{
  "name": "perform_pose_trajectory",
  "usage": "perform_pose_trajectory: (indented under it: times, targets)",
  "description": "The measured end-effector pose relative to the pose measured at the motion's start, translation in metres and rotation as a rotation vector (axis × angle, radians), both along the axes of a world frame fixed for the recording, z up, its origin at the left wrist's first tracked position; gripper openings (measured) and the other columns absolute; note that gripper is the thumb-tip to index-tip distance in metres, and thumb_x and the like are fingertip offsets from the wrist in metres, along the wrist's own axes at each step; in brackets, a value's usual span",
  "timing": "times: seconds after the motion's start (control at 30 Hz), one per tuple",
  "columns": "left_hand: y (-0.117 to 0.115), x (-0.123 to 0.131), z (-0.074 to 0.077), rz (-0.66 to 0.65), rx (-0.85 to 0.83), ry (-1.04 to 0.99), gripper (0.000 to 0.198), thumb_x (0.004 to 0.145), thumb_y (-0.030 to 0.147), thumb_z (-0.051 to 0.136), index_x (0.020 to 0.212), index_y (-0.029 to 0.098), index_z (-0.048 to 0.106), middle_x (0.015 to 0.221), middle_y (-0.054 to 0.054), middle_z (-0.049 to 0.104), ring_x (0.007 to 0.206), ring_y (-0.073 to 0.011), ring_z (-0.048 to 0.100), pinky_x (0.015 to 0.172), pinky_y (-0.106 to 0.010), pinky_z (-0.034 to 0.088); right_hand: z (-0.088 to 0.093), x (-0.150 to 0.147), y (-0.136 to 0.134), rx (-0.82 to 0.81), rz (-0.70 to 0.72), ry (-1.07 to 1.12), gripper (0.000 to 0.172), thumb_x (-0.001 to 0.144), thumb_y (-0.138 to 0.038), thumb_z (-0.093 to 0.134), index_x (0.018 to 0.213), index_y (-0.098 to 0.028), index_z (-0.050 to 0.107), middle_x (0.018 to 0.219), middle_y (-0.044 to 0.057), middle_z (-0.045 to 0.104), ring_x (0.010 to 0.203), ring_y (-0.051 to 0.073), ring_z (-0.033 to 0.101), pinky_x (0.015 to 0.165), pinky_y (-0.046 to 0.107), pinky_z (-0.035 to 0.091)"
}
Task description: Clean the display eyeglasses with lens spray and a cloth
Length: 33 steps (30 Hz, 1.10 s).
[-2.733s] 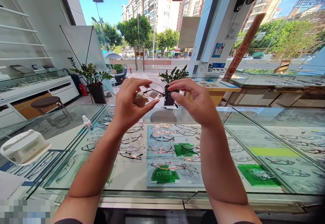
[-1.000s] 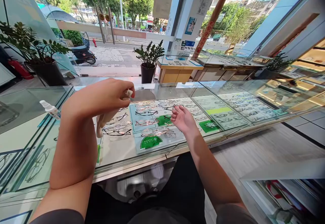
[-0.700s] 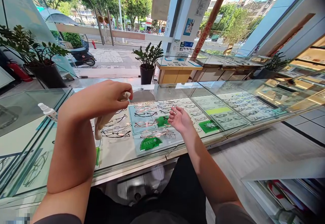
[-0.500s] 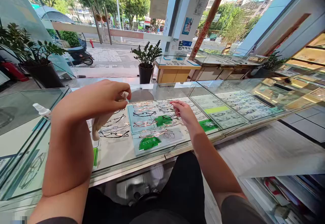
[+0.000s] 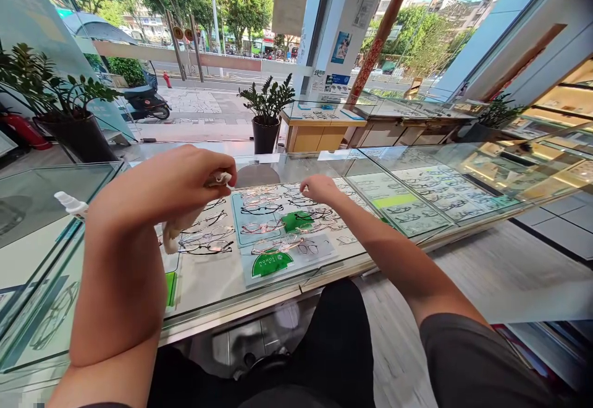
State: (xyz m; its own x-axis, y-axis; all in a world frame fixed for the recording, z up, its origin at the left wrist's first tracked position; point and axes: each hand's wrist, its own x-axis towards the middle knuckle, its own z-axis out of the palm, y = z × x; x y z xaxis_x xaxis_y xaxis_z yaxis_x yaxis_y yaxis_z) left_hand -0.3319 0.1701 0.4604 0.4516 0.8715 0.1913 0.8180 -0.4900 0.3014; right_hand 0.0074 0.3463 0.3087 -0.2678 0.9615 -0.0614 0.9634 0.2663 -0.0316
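My left hand [image 5: 183, 176] is raised over the glass display counter [image 5: 217, 291], closed on a pale cleaning cloth [image 5: 178, 229] that hangs down from it. My right hand [image 5: 317, 187] reaches forward over the rows of spectacle frames [image 5: 259, 209] on the pale blue trays. Its fingers are bent down onto the frames at the back, and what they grip is hidden. A green card [image 5: 296, 220] lies just in front of that hand, and a green half-round sign [image 5: 271, 264] sits nearer to me.
A small white spray bottle [image 5: 69, 203] lies on the counter at the left. More glass cases with frames [image 5: 417, 193] run off to the right. Potted plants stand at the left [image 5: 60, 96] and by the window [image 5: 266, 108]. A scooter is parked outside.
Earlier both hands held a dark pair of glasses up. Those glasses are gone from my hands; my right hand, empty and palm-up a second ago, turned over and moved forward onto the displayed frames.
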Motion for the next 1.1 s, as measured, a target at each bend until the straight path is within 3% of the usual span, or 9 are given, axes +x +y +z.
perform_pose_trajectory:
  times: [0.2, 0.37, 0.5, 0.6, 0.7, 0.8, 0.97, 1.1]
  targets:
    - [-0.012, 0.008, 0.01, -0.033, -0.028, -0.02, 0.008, 0.09, 0.028, 0.069, 0.085, 0.024, 0.073, 0.064, 0.001, 0.063, 0.055, -0.0146, 0.047, 0.057, -0.03, 0.026, -0.003, -0.006, 0.003, -0.021, -0.003, -0.053, 0.026, 0.098, -0.022, 0.071, 0.115, -0.027, 0.089, 0.12, 0.011, 0.086, 0.113, 0.03, 0.078, 0.088, 0.033, 0.055]
    - [-0.019, 0.01, 0.014, -0.034, -0.065, -0.109, 0.011, 0.092, 0.035, 0.072, 0.088, 0.025, 0.074, 0.065, 0.001, 0.062, 0.056, -0.0154, 0.048, 0.059, -0.029, 0.029, 0.003, -0.003, 0.003, -0.039, -0.006, -0.002, 0.026, 0.095, -0.021, 0.073, 0.113, -0.026, 0.09, 0.122, 0.01, 0.087, 0.113, 0.031, 0.079, 0.088, 0.034, 0.057]
    - [-0.019, 0.009, 0.012, -0.028, -0.061, -0.143, 0.016, 0.093, 0.041, 0.072, 0.091, 0.025, 0.077, 0.07, -0.001, 0.064, 0.058, -0.0156, 0.051, 0.059, -0.029, 0.031, 0.031, 0.004, 0.0, -0.093, 0.02, 0.104, 0.024, 0.094, -0.021, 0.072, 0.11, -0.025, 0.089, 0.103, 0.007, 0.088, 0.095, 0.024, 0.081, 0.08, 0.031, 0.058]
    - [-0.024, 0.012, 0.016, -0.002, -0.035, -0.173, 0.022, 0.092, 0.047, 0.07, 0.093, 0.025, 0.076, 0.074, -0.002, 0.067, 0.061, -0.0158, 0.055, 0.059, -0.028, 0.036, 0.062, 0.011, -0.004, -0.184, 0.075, 0.333, 0.017, 0.09, -0.021, 0.073, 0.099, -0.019, 0.087, 0.085, 0.006, 0.086, 0.072, 0.018, 0.076, 0.071, 0.03, 0.059]
    - [-0.036, 0.017, 0.023, 0.059, 0.009, -0.274, 0.026, 0.091, 0.049, 0.071, 0.095, 0.024, 0.074, 0.075, -0.001, 0.068, 0.063, -0.0147, 0.057, 0.057, -0.026, 0.04, 0.09, 0.017, -0.011, -0.257, 0.164, 0.674, 0.009, 0.082, -0.025, 0.081, 0.087, -0.018, 0.083, 0.085, 0.007, 0.086, 0.064, 0.016, 0.071, 0.068, 0.032, 0.06]
    - [-0.048, 0.019, 0.03, 0.131, 0.023, -0.412, 0.027, 0.089, 0.048, 0.074, 0.097, 0.023, 0.073, 0.072, 0.001, 0.065, 0.061, -0.0123, 0.052, 0.053, -0.025, 0.037, 0.107, 0.017, -0.025, -0.275, 0.273, 0.896, 0.017, 0.077, -0.033, 0.087, 0.086, -0.02, 0.081, 0.089, 0.008, 0.086, 0.062, 0.015, 0.07, 0.064, 0.033, 0.059]
    - [-0.045, 0.018, 0.028, 0.232, -0.05, -0.532, 0.024, 0.082, 0.041, 0.079, 0.094, 0.021, 0.072, 0.077, 0.0, 0.064, 0.065, -0.011, 0.051, 0.057, -0.024, 0.038, 0.102, -0.005, -0.053, -0.242, 0.399, 1.131, 0.02, 0.077, -0.032, 0.086, 0.092, -0.02, 0.08, 0.09, 0.006, 0.084, 0.066, 0.015, 0.071, 0.062, 0.03, 0.056]
    - [-0.017, 0.007, -0.008, 0.292, -0.188, -0.739, 0.028, 0.075, 0.039, 0.084, 0.091, 0.022, 0.069, 0.07, 0.003, 0.059, 0.058, -0.0098, 0.046, 0.053, -0.024, 0.032, 0.08, -0.038, -0.062, -0.192, 0.503, 1.3, 0.023, 0.08, -0.037, 0.083, 0.095, -0.021, 0.081, 0.089, 0.005, 0.083, 0.068, 0.014, 0.07, 0.058, 0.028, 0.052]
